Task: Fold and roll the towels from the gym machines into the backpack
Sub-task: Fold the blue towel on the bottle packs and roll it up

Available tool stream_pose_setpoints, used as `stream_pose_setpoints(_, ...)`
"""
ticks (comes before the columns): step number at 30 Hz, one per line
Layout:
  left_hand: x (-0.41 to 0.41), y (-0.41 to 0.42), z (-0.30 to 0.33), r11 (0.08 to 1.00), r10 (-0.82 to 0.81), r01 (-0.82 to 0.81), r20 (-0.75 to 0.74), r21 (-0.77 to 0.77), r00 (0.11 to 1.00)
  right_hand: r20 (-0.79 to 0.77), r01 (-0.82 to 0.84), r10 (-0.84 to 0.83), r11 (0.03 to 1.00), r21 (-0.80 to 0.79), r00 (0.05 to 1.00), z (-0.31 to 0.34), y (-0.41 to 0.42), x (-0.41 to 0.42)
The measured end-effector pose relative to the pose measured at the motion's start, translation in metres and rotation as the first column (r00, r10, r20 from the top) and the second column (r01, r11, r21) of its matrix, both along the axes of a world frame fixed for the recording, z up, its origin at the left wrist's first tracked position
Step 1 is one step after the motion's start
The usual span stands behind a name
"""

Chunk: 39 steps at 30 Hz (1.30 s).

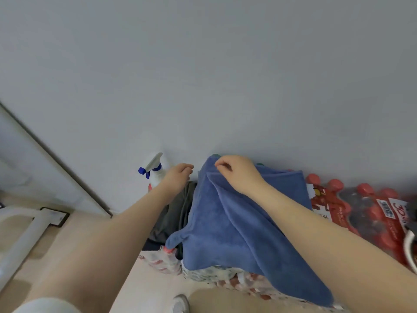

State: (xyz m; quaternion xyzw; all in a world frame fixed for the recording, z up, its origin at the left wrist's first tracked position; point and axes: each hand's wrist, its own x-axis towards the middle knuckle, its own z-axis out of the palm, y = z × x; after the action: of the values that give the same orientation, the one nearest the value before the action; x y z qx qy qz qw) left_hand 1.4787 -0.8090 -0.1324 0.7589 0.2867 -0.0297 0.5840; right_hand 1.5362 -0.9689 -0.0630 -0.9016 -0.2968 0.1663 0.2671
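A blue towel [228, 224] drapes over packs of bottles by the grey wall. My right hand [239, 172] pinches its top edge near the wall, and the cloth hangs down under my right forearm. My left hand [179, 177] hovers just left of the towel with loosely curled fingers, holding nothing. A dark grey cloth or bag [176, 213] lies between my two arms, partly hidden under the towel. I cannot tell whether it is the backpack.
A white spray bottle [155, 172] with a blue trigger stands by the wall behind my left hand. Shrink-wrapped packs of red-capped bottles [365, 206] fill the right side. A white frame [27, 231] stands at the left on the light floor.
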Motion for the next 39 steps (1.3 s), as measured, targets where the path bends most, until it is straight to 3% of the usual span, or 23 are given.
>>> stream_pose_setpoints(2, 0.007, 0.006, -0.014, 0.995, -0.031, 0.026, -0.056, -0.094, 0.998, 0.052, 0.003, -0.003, 1.0, -0.002, 0.999, -0.002, -0.001, 0.005)
stream_pose_setpoints(6, 0.021, 0.004, -0.031, 0.969, -0.101, 0.074, -0.105, -0.234, 0.989, 0.004, -0.095, 0.096, 0.986, -0.135, 0.995, -0.011, 0.0, 0.01)
stream_pose_setpoints(9, 0.033, 0.0, -0.042, 0.963, -0.109, 0.062, -0.168, -0.26, 0.98, 0.013, -0.076, 0.079, 0.985, -0.153, 0.997, -0.016, 0.004, 0.009)
stream_pose_setpoints(11, 0.039, 0.0, -0.047, 0.966, -0.065, 0.012, -0.195, -0.259, 0.979, 0.032, -0.059, 0.066, 0.984, -0.167, 0.997, -0.017, 0.006, 0.008)
stream_pose_setpoints(16, 0.038, 0.006, -0.043, 0.826, 0.089, -0.156, -0.147, -0.541, 0.985, 0.084, -0.073, 0.085, 0.988, -0.134, 0.993, -0.016, 0.007, 0.005)
stream_pose_setpoints(21, 0.027, 0.006, -0.008, 0.863, 0.264, -0.203, 0.07, -0.462, 0.962, 0.052, -0.014, 0.009, 0.995, 0.1, 0.999, -0.004, 0.0, -0.002)
stream_pose_setpoints(26, 0.005, -0.013, 0.046, 0.893, 0.053, 0.063, 0.244, -0.446, 0.968, 0.033, 0.011, -0.022, 0.953, 0.304, 0.999, 0.018, 0.009, -0.016)
stream_pose_setpoints(33, -0.015, -0.025, 0.07, 0.707, 0.058, 0.132, 0.243, -0.695, 0.968, 0.099, 0.172, -0.224, 0.912, 0.373, 0.97, 0.017, 0.018, -0.026)
stream_pose_setpoints(36, -0.02, -0.025, 0.077, 0.767, -0.016, 0.192, 0.281, -0.612, 0.96, 0.19, 0.159, -0.234, 0.926, 0.343, 0.953, 0.017, 0.017, -0.029)
stream_pose_setpoints(39, -0.025, -0.026, 0.085, 0.853, -0.1, 0.256, 0.338, -0.454, 0.936, 0.169, 0.218, -0.292, 0.909, 0.356, 0.941, 0.021, 0.012, -0.031)
